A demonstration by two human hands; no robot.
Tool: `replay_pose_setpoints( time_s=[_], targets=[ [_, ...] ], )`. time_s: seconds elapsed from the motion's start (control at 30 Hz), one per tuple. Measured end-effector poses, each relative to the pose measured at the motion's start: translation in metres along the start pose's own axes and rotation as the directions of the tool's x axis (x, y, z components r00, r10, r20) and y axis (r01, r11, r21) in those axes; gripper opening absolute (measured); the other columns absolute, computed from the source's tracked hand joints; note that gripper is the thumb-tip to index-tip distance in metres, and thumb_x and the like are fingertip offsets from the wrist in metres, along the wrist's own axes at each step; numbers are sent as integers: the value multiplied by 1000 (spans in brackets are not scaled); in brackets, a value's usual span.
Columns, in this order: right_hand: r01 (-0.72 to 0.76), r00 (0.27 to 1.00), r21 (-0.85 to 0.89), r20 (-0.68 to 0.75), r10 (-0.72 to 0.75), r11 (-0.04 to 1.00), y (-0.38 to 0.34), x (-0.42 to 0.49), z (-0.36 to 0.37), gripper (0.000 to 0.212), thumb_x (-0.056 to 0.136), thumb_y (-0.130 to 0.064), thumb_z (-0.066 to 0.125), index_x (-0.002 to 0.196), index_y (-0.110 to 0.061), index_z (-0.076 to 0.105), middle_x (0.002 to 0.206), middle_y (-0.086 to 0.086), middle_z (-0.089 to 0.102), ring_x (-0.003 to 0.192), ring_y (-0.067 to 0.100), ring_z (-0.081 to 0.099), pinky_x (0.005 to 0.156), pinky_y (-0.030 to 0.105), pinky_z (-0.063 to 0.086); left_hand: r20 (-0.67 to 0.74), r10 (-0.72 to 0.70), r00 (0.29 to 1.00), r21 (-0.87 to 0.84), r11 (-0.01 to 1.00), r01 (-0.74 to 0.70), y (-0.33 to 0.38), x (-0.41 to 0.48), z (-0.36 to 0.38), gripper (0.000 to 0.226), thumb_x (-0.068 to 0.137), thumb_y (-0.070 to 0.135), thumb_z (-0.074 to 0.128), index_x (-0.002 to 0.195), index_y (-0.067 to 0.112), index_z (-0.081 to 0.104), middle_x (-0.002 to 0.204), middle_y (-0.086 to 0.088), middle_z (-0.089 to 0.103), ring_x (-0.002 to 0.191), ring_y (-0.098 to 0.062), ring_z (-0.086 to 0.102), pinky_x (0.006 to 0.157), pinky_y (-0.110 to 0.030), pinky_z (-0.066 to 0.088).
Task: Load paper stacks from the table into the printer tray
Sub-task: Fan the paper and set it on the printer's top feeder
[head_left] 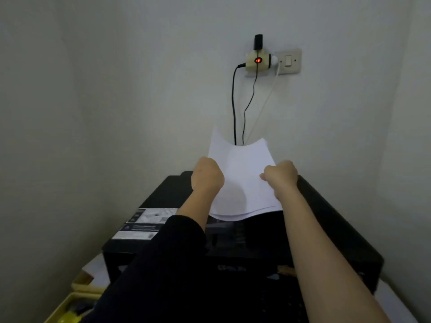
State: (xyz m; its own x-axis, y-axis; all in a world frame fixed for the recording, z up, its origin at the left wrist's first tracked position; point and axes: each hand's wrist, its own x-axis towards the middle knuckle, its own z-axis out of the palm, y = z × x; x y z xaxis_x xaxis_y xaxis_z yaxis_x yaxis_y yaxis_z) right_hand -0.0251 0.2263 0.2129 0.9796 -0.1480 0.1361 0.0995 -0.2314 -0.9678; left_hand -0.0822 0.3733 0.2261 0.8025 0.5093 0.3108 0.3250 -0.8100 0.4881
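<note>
A pale grey-green painted wall (pixel 116 89) fills most of the view, meeting a side wall at the left to form a corner. Pushed into that corner, likely to stay near the power point, is a wide black plastic printer (pixel 331 229) with a white and grey instruction label (pixel 144 223) on its left top panel. It sits on a white counter (pixel 391 297), visible only at the lower edges.

Above the printer's rear, both hands hold up a thin stack of plain white paper (pixel 242 180). The stack is in the air, not yet in the tray, tilted with its far edge up toward the wall and its near edge low over the dark middle of the printer, which is probably the angle needed to slide it into a rear feed slot. The slot itself cannot be made out.

The left hand (pixel 206 174), its arm in a dark sleeve, closes its grip on the stack's left edge. The right hand (pixel 281 177), arm bare, pinches the right edge. Held by both sides, the sheets sag in the middle and their far corners curl upward.

On the wall above, a cream plug adapter (pixel 256 60) with a red glowing light sits beside a cream wall switch (pixel 289 60); two black cables (pixel 234 108) and a white one hang down behind the paper.

At the bottom left corner lies a yellow plastic tray (pixel 67 306), contents unclear.
</note>
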Motion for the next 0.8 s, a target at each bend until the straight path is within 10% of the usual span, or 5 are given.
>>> replay_pose_setpoints(
  time_s=[0.4,0.53,0.8],
  targets=[
    [250,964,216,40,-264,944,-15,-20,143,40,83,3,61,121,-3,48,111,8,58,92,16,53,82,25,43,-294,-65,954,-532,840,-107,-123,72,-27,38,94,10,53,127,2,37,118,-17,62,101,-31,60,74,-30,43],
    [274,954,230,60,-294,934,-10,-19,152,39,75,5,62,110,-11,53,93,1,59,74,13,56,56,16,43,-323,-28,946,-614,767,-187,-148,70,-3,49,91,18,58,130,-3,36,122,-17,59,107,-29,58,84,-27,44],
    [310,944,391,-14,-331,867,-38,-10,147,34,79,-28,71,108,-16,57,99,-3,64,88,15,62,77,29,51,-413,-20,910,-773,537,-339,-157,86,-25,26,85,28,66,106,29,51,92,32,54,78,27,55,62,9,37]
  ],
)
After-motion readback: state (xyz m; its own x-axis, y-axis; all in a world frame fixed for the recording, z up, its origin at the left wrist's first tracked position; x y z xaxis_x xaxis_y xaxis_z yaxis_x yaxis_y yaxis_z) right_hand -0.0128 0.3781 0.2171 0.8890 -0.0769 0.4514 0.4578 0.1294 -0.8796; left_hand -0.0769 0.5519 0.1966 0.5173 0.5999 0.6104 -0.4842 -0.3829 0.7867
